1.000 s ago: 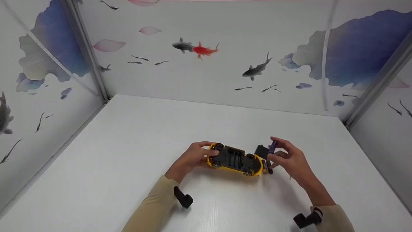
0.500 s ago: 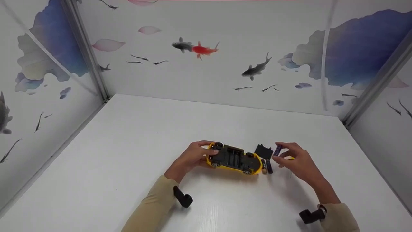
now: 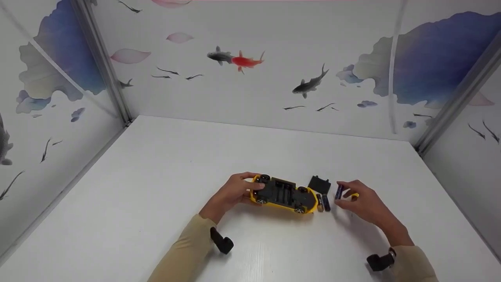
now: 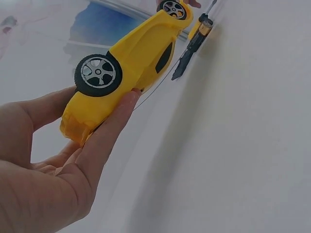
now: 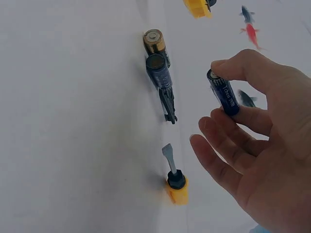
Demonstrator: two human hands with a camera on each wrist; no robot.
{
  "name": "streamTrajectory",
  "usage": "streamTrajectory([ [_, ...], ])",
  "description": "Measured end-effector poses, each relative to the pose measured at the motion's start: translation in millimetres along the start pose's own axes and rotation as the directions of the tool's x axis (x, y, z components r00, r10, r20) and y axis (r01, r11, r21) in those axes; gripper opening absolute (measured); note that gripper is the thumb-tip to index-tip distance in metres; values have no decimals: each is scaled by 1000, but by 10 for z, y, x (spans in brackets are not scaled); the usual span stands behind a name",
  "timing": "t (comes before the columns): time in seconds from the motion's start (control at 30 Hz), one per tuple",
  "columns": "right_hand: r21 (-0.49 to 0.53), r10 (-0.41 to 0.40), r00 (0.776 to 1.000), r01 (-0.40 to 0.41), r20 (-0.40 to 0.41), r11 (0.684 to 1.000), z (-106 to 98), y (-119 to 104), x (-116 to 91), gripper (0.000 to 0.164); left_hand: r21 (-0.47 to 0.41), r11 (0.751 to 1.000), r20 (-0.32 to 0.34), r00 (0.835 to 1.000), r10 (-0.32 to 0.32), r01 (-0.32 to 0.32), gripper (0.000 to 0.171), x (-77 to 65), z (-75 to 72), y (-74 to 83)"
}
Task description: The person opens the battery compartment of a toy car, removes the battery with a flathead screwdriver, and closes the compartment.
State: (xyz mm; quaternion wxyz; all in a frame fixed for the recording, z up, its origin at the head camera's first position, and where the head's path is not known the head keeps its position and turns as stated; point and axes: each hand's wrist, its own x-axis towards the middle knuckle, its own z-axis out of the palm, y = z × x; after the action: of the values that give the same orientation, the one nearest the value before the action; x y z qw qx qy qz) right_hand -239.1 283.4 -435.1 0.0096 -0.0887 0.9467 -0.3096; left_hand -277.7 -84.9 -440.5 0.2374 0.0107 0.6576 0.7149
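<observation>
My left hand point(image 3: 234, 190) grips one end of a yellow toy car point(image 3: 270, 193), thumb on its underside. The car is upside down, and its battery compartment point(image 3: 284, 190) faces up without a cover. In the left wrist view the car's side and wheels show above the table. Off to the right, my right hand point(image 3: 364, 201) pinches a dark blue battery point(image 5: 224, 92) by its ends between thumb and finger. Two more batteries, one gold-topped point(image 5: 155, 42) and one dark blue point(image 5: 159, 73), lie side by side near the car's right end.
A black battery cover point(image 3: 319, 184) lies on the white table point(image 3: 219, 149) just behind the two loose batteries. Beneath the right hand is a screwdriver point(image 5: 177, 190) with a yellow handle. Printed walls point(image 3: 250, 94) enclose the table at the back and sides.
My right hand has drawn the battery rightward and toward me, away from the cover and loose batteries. The battery's tilt has changed somewhat. Left hand and car stay almost where they were.
</observation>
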Motion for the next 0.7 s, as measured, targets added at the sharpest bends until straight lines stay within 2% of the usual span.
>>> streamTrajectory([
  [0.37,-138,67,991,-50,120,989,84,15,38,68,-8,1000,-4,1000,-2,2,53,4,4,6],
  [0.7,-179,84,986,-58,141,982,115,50,56,69,15,1000,3,1000,12,-12,50,2,9,-4],
])
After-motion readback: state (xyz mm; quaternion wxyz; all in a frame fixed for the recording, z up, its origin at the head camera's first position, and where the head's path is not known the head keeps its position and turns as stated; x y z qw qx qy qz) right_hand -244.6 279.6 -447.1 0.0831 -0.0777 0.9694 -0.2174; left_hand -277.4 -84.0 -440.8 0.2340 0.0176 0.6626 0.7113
